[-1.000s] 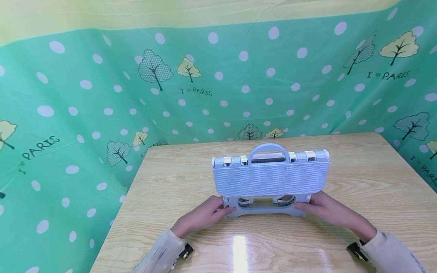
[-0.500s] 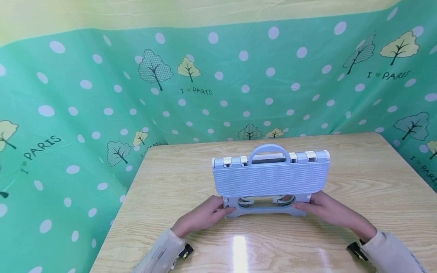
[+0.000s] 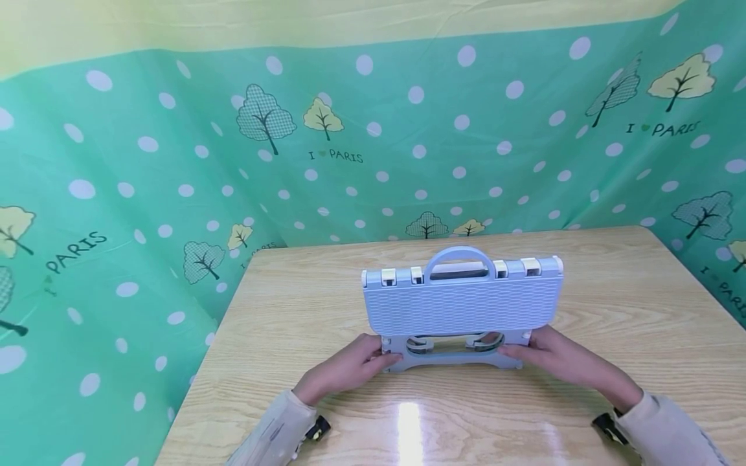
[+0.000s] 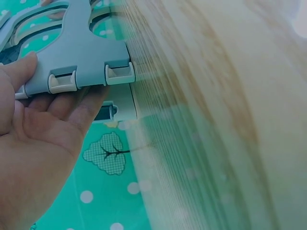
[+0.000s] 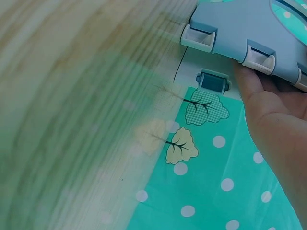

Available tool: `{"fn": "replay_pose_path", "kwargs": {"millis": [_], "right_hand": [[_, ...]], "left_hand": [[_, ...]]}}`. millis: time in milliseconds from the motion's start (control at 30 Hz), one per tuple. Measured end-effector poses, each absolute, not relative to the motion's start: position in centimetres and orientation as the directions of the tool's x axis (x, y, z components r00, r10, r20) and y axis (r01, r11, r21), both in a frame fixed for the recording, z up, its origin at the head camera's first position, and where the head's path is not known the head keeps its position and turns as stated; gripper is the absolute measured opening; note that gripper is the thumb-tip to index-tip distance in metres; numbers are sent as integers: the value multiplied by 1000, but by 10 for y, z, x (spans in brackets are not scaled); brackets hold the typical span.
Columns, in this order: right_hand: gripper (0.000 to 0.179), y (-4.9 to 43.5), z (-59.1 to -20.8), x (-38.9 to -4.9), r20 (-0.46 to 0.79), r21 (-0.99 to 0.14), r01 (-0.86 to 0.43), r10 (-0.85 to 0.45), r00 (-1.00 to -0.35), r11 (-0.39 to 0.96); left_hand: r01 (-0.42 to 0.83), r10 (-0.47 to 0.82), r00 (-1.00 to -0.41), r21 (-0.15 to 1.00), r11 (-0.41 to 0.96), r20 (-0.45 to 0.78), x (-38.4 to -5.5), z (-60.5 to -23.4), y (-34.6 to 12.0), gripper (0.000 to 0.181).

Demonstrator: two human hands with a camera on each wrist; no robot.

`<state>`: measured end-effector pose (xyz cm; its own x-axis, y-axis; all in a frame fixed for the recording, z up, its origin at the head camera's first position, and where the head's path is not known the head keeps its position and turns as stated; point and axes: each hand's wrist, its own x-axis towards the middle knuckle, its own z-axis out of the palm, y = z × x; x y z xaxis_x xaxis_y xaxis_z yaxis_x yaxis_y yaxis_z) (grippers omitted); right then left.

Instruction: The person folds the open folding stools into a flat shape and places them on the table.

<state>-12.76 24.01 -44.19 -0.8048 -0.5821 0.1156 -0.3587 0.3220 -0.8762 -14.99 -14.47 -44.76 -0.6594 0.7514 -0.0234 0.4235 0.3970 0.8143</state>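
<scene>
A light-blue folding step stool stands on the wooden table, its textured top panel tilted up toward me. A curved carry handle rises at its far edge, between white hinge pieces. My left hand grips the left side of the lower leg panel, thumb in front. On the opposite side, my right hand grips the same panel. In the left wrist view, the fingers reach behind the leg panel. Most right fingers are hidden behind the panel in the right wrist view.
The wooden table extends around the stool on all sides. Behind it and to the left hangs a green dotted curtain with printed trees. A bright light reflection lies on the near tabletop.
The curtain at the far left shifts slightly. Both hands and the step stool stay where they were.
</scene>
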Motion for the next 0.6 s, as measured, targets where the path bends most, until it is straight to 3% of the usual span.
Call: {"fn": "replay_pose_path", "kwargs": {"millis": [400, 600], "right_hand": [[37, 236, -440, -129, 187, -873, -417, -618, -764, 251], [62, 239, -442, -130, 192, -884, -393, -572, -798, 252]], "left_hand": [[405, 735, -676, 810, 424, -47, -148, -445, -148, 44], [409, 749, -662, 821, 397, -32, -148, -444, -146, 48]]}}
